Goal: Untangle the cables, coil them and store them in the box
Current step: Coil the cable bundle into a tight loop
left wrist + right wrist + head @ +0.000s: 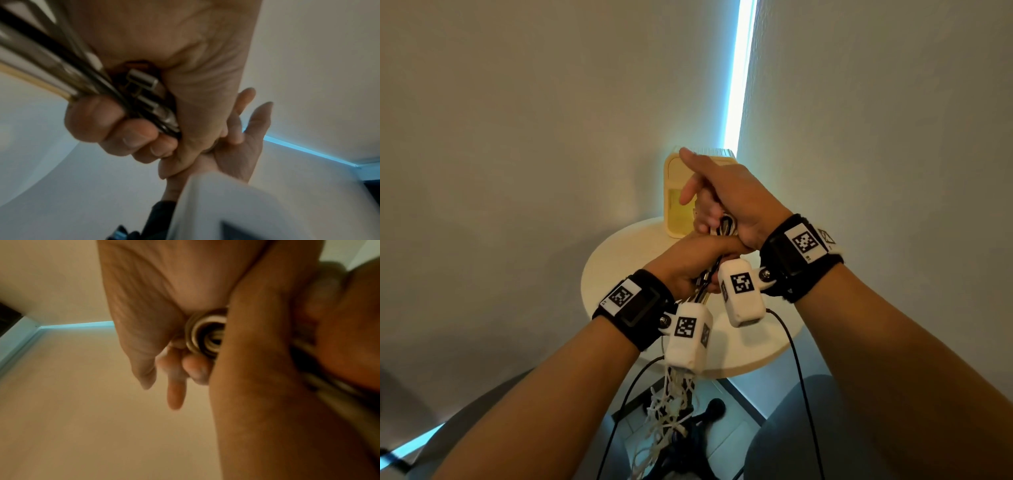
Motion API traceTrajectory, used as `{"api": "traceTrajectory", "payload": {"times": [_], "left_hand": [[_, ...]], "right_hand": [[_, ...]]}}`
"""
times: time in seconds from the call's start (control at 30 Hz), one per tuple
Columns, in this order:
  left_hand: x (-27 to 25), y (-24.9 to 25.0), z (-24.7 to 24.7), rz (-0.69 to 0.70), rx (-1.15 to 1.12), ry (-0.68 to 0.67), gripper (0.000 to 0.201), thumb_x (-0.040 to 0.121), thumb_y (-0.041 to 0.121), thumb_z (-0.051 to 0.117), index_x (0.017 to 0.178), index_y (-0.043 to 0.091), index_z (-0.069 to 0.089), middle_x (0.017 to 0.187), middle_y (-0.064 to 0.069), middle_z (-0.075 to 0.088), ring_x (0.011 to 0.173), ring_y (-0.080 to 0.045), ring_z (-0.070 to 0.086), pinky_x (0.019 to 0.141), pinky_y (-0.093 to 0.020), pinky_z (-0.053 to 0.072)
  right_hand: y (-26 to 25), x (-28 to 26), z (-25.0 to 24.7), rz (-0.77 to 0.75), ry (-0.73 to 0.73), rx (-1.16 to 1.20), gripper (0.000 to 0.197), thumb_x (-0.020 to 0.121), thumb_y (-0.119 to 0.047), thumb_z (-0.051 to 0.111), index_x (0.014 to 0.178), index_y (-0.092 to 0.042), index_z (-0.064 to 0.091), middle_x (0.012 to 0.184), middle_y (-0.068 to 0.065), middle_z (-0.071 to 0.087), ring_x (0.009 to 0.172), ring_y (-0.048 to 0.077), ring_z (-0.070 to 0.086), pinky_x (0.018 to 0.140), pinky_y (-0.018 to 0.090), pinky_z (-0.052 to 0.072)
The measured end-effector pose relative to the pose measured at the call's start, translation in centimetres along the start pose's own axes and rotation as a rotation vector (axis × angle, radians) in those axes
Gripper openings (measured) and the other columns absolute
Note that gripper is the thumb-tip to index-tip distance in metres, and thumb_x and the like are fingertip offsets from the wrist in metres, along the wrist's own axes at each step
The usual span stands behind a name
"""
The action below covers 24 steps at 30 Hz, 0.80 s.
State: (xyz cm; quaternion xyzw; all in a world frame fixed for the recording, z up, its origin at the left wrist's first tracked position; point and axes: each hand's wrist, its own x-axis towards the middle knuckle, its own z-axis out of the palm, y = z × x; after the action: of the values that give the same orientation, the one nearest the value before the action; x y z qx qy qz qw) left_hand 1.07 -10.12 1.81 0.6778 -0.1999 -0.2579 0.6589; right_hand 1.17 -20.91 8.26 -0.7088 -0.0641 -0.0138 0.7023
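Observation:
I hold a bundle of black and white cables (726,225) in the air above a round white table (616,274). My left hand (693,263) grips the bundle from below, its fingers (115,123) curled round the strands beside two metal USB plugs (144,82). My right hand (722,195) lies over the top. Its lower fingers wrap the coiled loops (207,331) while two fingers stick out straight. The rest of the cables (667,411) hangs down in a white tangle past the table edge. The open yellow box (677,205) stands behind the hands, partly hidden.
The box sits at the back of the table against a wall corner with a bright strip of light (739,85). Below the table are a black chair base (709,411), tiled floor and my grey-clad knees (791,431). Thin black camera leads (801,377) hang from both wrists.

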Motion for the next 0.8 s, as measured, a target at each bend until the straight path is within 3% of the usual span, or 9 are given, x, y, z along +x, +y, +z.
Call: {"api": "traceTrajectory", "payload": {"times": [0.07,0.17,0.33,0.57,0.7,0.8], "left_hand": [[0.1,-0.3,0.1,0.010,-0.003,0.018,0.038,0.097,0.006,0.067,0.063,0.015,0.052,0.058,-0.005,0.043,0.052,-0.018,0.036,0.053,-0.031,0.026],[0.1,-0.5,0.3,0.032,-0.028,0.035,0.030,0.093,0.003,0.068,0.069,0.015,0.054,0.059,-0.006,0.043,0.054,-0.020,0.038,0.059,-0.033,0.028],[0.1,-0.6,0.5,0.071,0.034,0.126,0.036,0.093,-0.001,0.065,0.064,0.016,0.051,0.051,-0.004,0.045,0.046,-0.016,0.038,0.054,-0.031,0.032],[0.7,-1.3,1.0,0.129,0.027,0.224,0.033,0.091,-0.008,0.059,0.067,0.011,0.048,0.054,-0.008,0.042,0.049,-0.018,0.037,0.054,-0.033,0.030],[0.9,-1.2,1.1,0.130,0.034,0.237,0.029,0.092,-0.010,0.057,0.071,0.010,0.051,0.055,-0.006,0.043,0.049,-0.017,0.038,0.054,-0.032,0.032],[1.0,-0.9,1.1,0.133,-0.044,0.223,0.029,0.095,-0.009,0.057,0.081,0.016,0.050,0.060,-0.005,0.042,0.051,-0.015,0.037,0.054,-0.032,0.030]], "right_hand": [[0.1,-0.1,0.4,-0.010,0.046,0.062,0.058,0.097,-0.051,0.070,0.067,-0.001,0.062,0.038,0.006,0.032,0.035,0.022,0.031,0.048,0.029,0.042],[0.0,-0.4,0.7,-0.012,0.111,0.086,0.055,0.101,-0.043,0.066,0.062,-0.006,0.056,0.036,0.004,0.029,0.032,0.020,0.026,0.045,0.026,0.034],[0.0,-0.3,1.3,-0.039,0.238,0.084,0.052,0.105,-0.038,0.059,0.062,-0.012,0.048,0.043,0.003,0.031,0.032,0.020,0.025,0.043,0.023,0.031],[0.2,0.0,2.0,-0.081,0.338,0.070,0.048,0.105,-0.030,0.056,0.062,-0.019,0.036,0.054,0.002,0.028,0.037,0.019,0.021,0.044,0.022,0.028],[0.4,0.2,1.7,-0.095,0.340,0.053,0.050,0.106,-0.031,0.054,0.061,-0.017,0.039,0.052,0.002,0.031,0.035,0.019,0.025,0.044,0.024,0.033],[0.6,0.4,1.0,-0.107,0.279,-0.001,0.053,0.108,-0.039,0.053,0.064,-0.010,0.053,0.045,0.005,0.040,0.036,0.025,0.046,0.055,0.037,0.049]]}}
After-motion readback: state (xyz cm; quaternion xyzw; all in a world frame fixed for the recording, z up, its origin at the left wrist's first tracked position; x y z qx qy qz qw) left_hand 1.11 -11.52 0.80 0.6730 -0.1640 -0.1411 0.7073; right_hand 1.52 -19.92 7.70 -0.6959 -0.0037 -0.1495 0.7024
